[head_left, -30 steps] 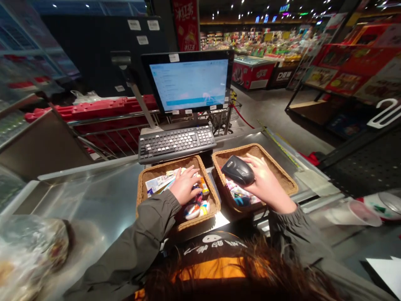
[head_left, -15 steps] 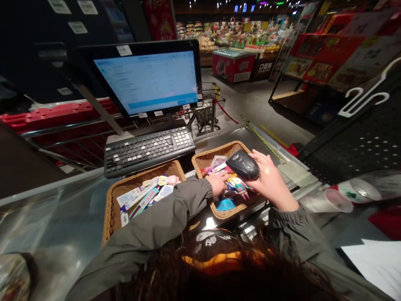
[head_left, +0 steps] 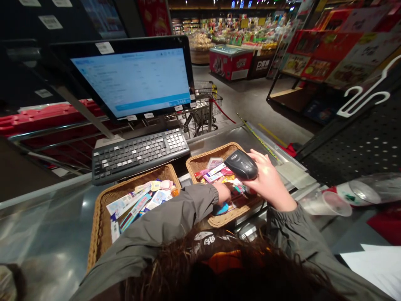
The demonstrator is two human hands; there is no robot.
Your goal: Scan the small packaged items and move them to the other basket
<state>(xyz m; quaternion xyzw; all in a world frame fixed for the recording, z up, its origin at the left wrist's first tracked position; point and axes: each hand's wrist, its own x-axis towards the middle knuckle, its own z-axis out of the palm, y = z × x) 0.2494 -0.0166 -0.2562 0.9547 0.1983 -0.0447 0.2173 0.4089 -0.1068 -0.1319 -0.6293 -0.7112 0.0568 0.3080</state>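
Note:
My right hand (head_left: 266, 179) grips a black barcode scanner (head_left: 242, 164), held over the right wicker basket (head_left: 191, 162). Beneath it, my left hand (head_left: 223, 193) reaches down among small colourful packets (head_left: 216, 172) inside that basket. Its fingers look curled in and are partly hidden, so I cannot make out what they hold. A blue item (head_left: 222, 209) lies just below the left hand. The left wicker basket (head_left: 95, 225), partly covered by my left sleeve, contains several flat packages (head_left: 136, 211) and small pieces in pale wrapping.
A keyboard (head_left: 140, 152) and a lit monitor (head_left: 134, 79) stand behind the baskets. Plastic cups (head_left: 335, 204) and white papers (head_left: 371, 265) lie at the right. A white hook (head_left: 365, 94) juts from the right panel. Beyond the metal counter (head_left: 53, 221) is a shopping cart (head_left: 203, 104).
My left hand has moved slightly toward me and deeper among the packets, its fingers now curled. The scanner stays in my right hand, almost unmoved. The view has shifted a little.

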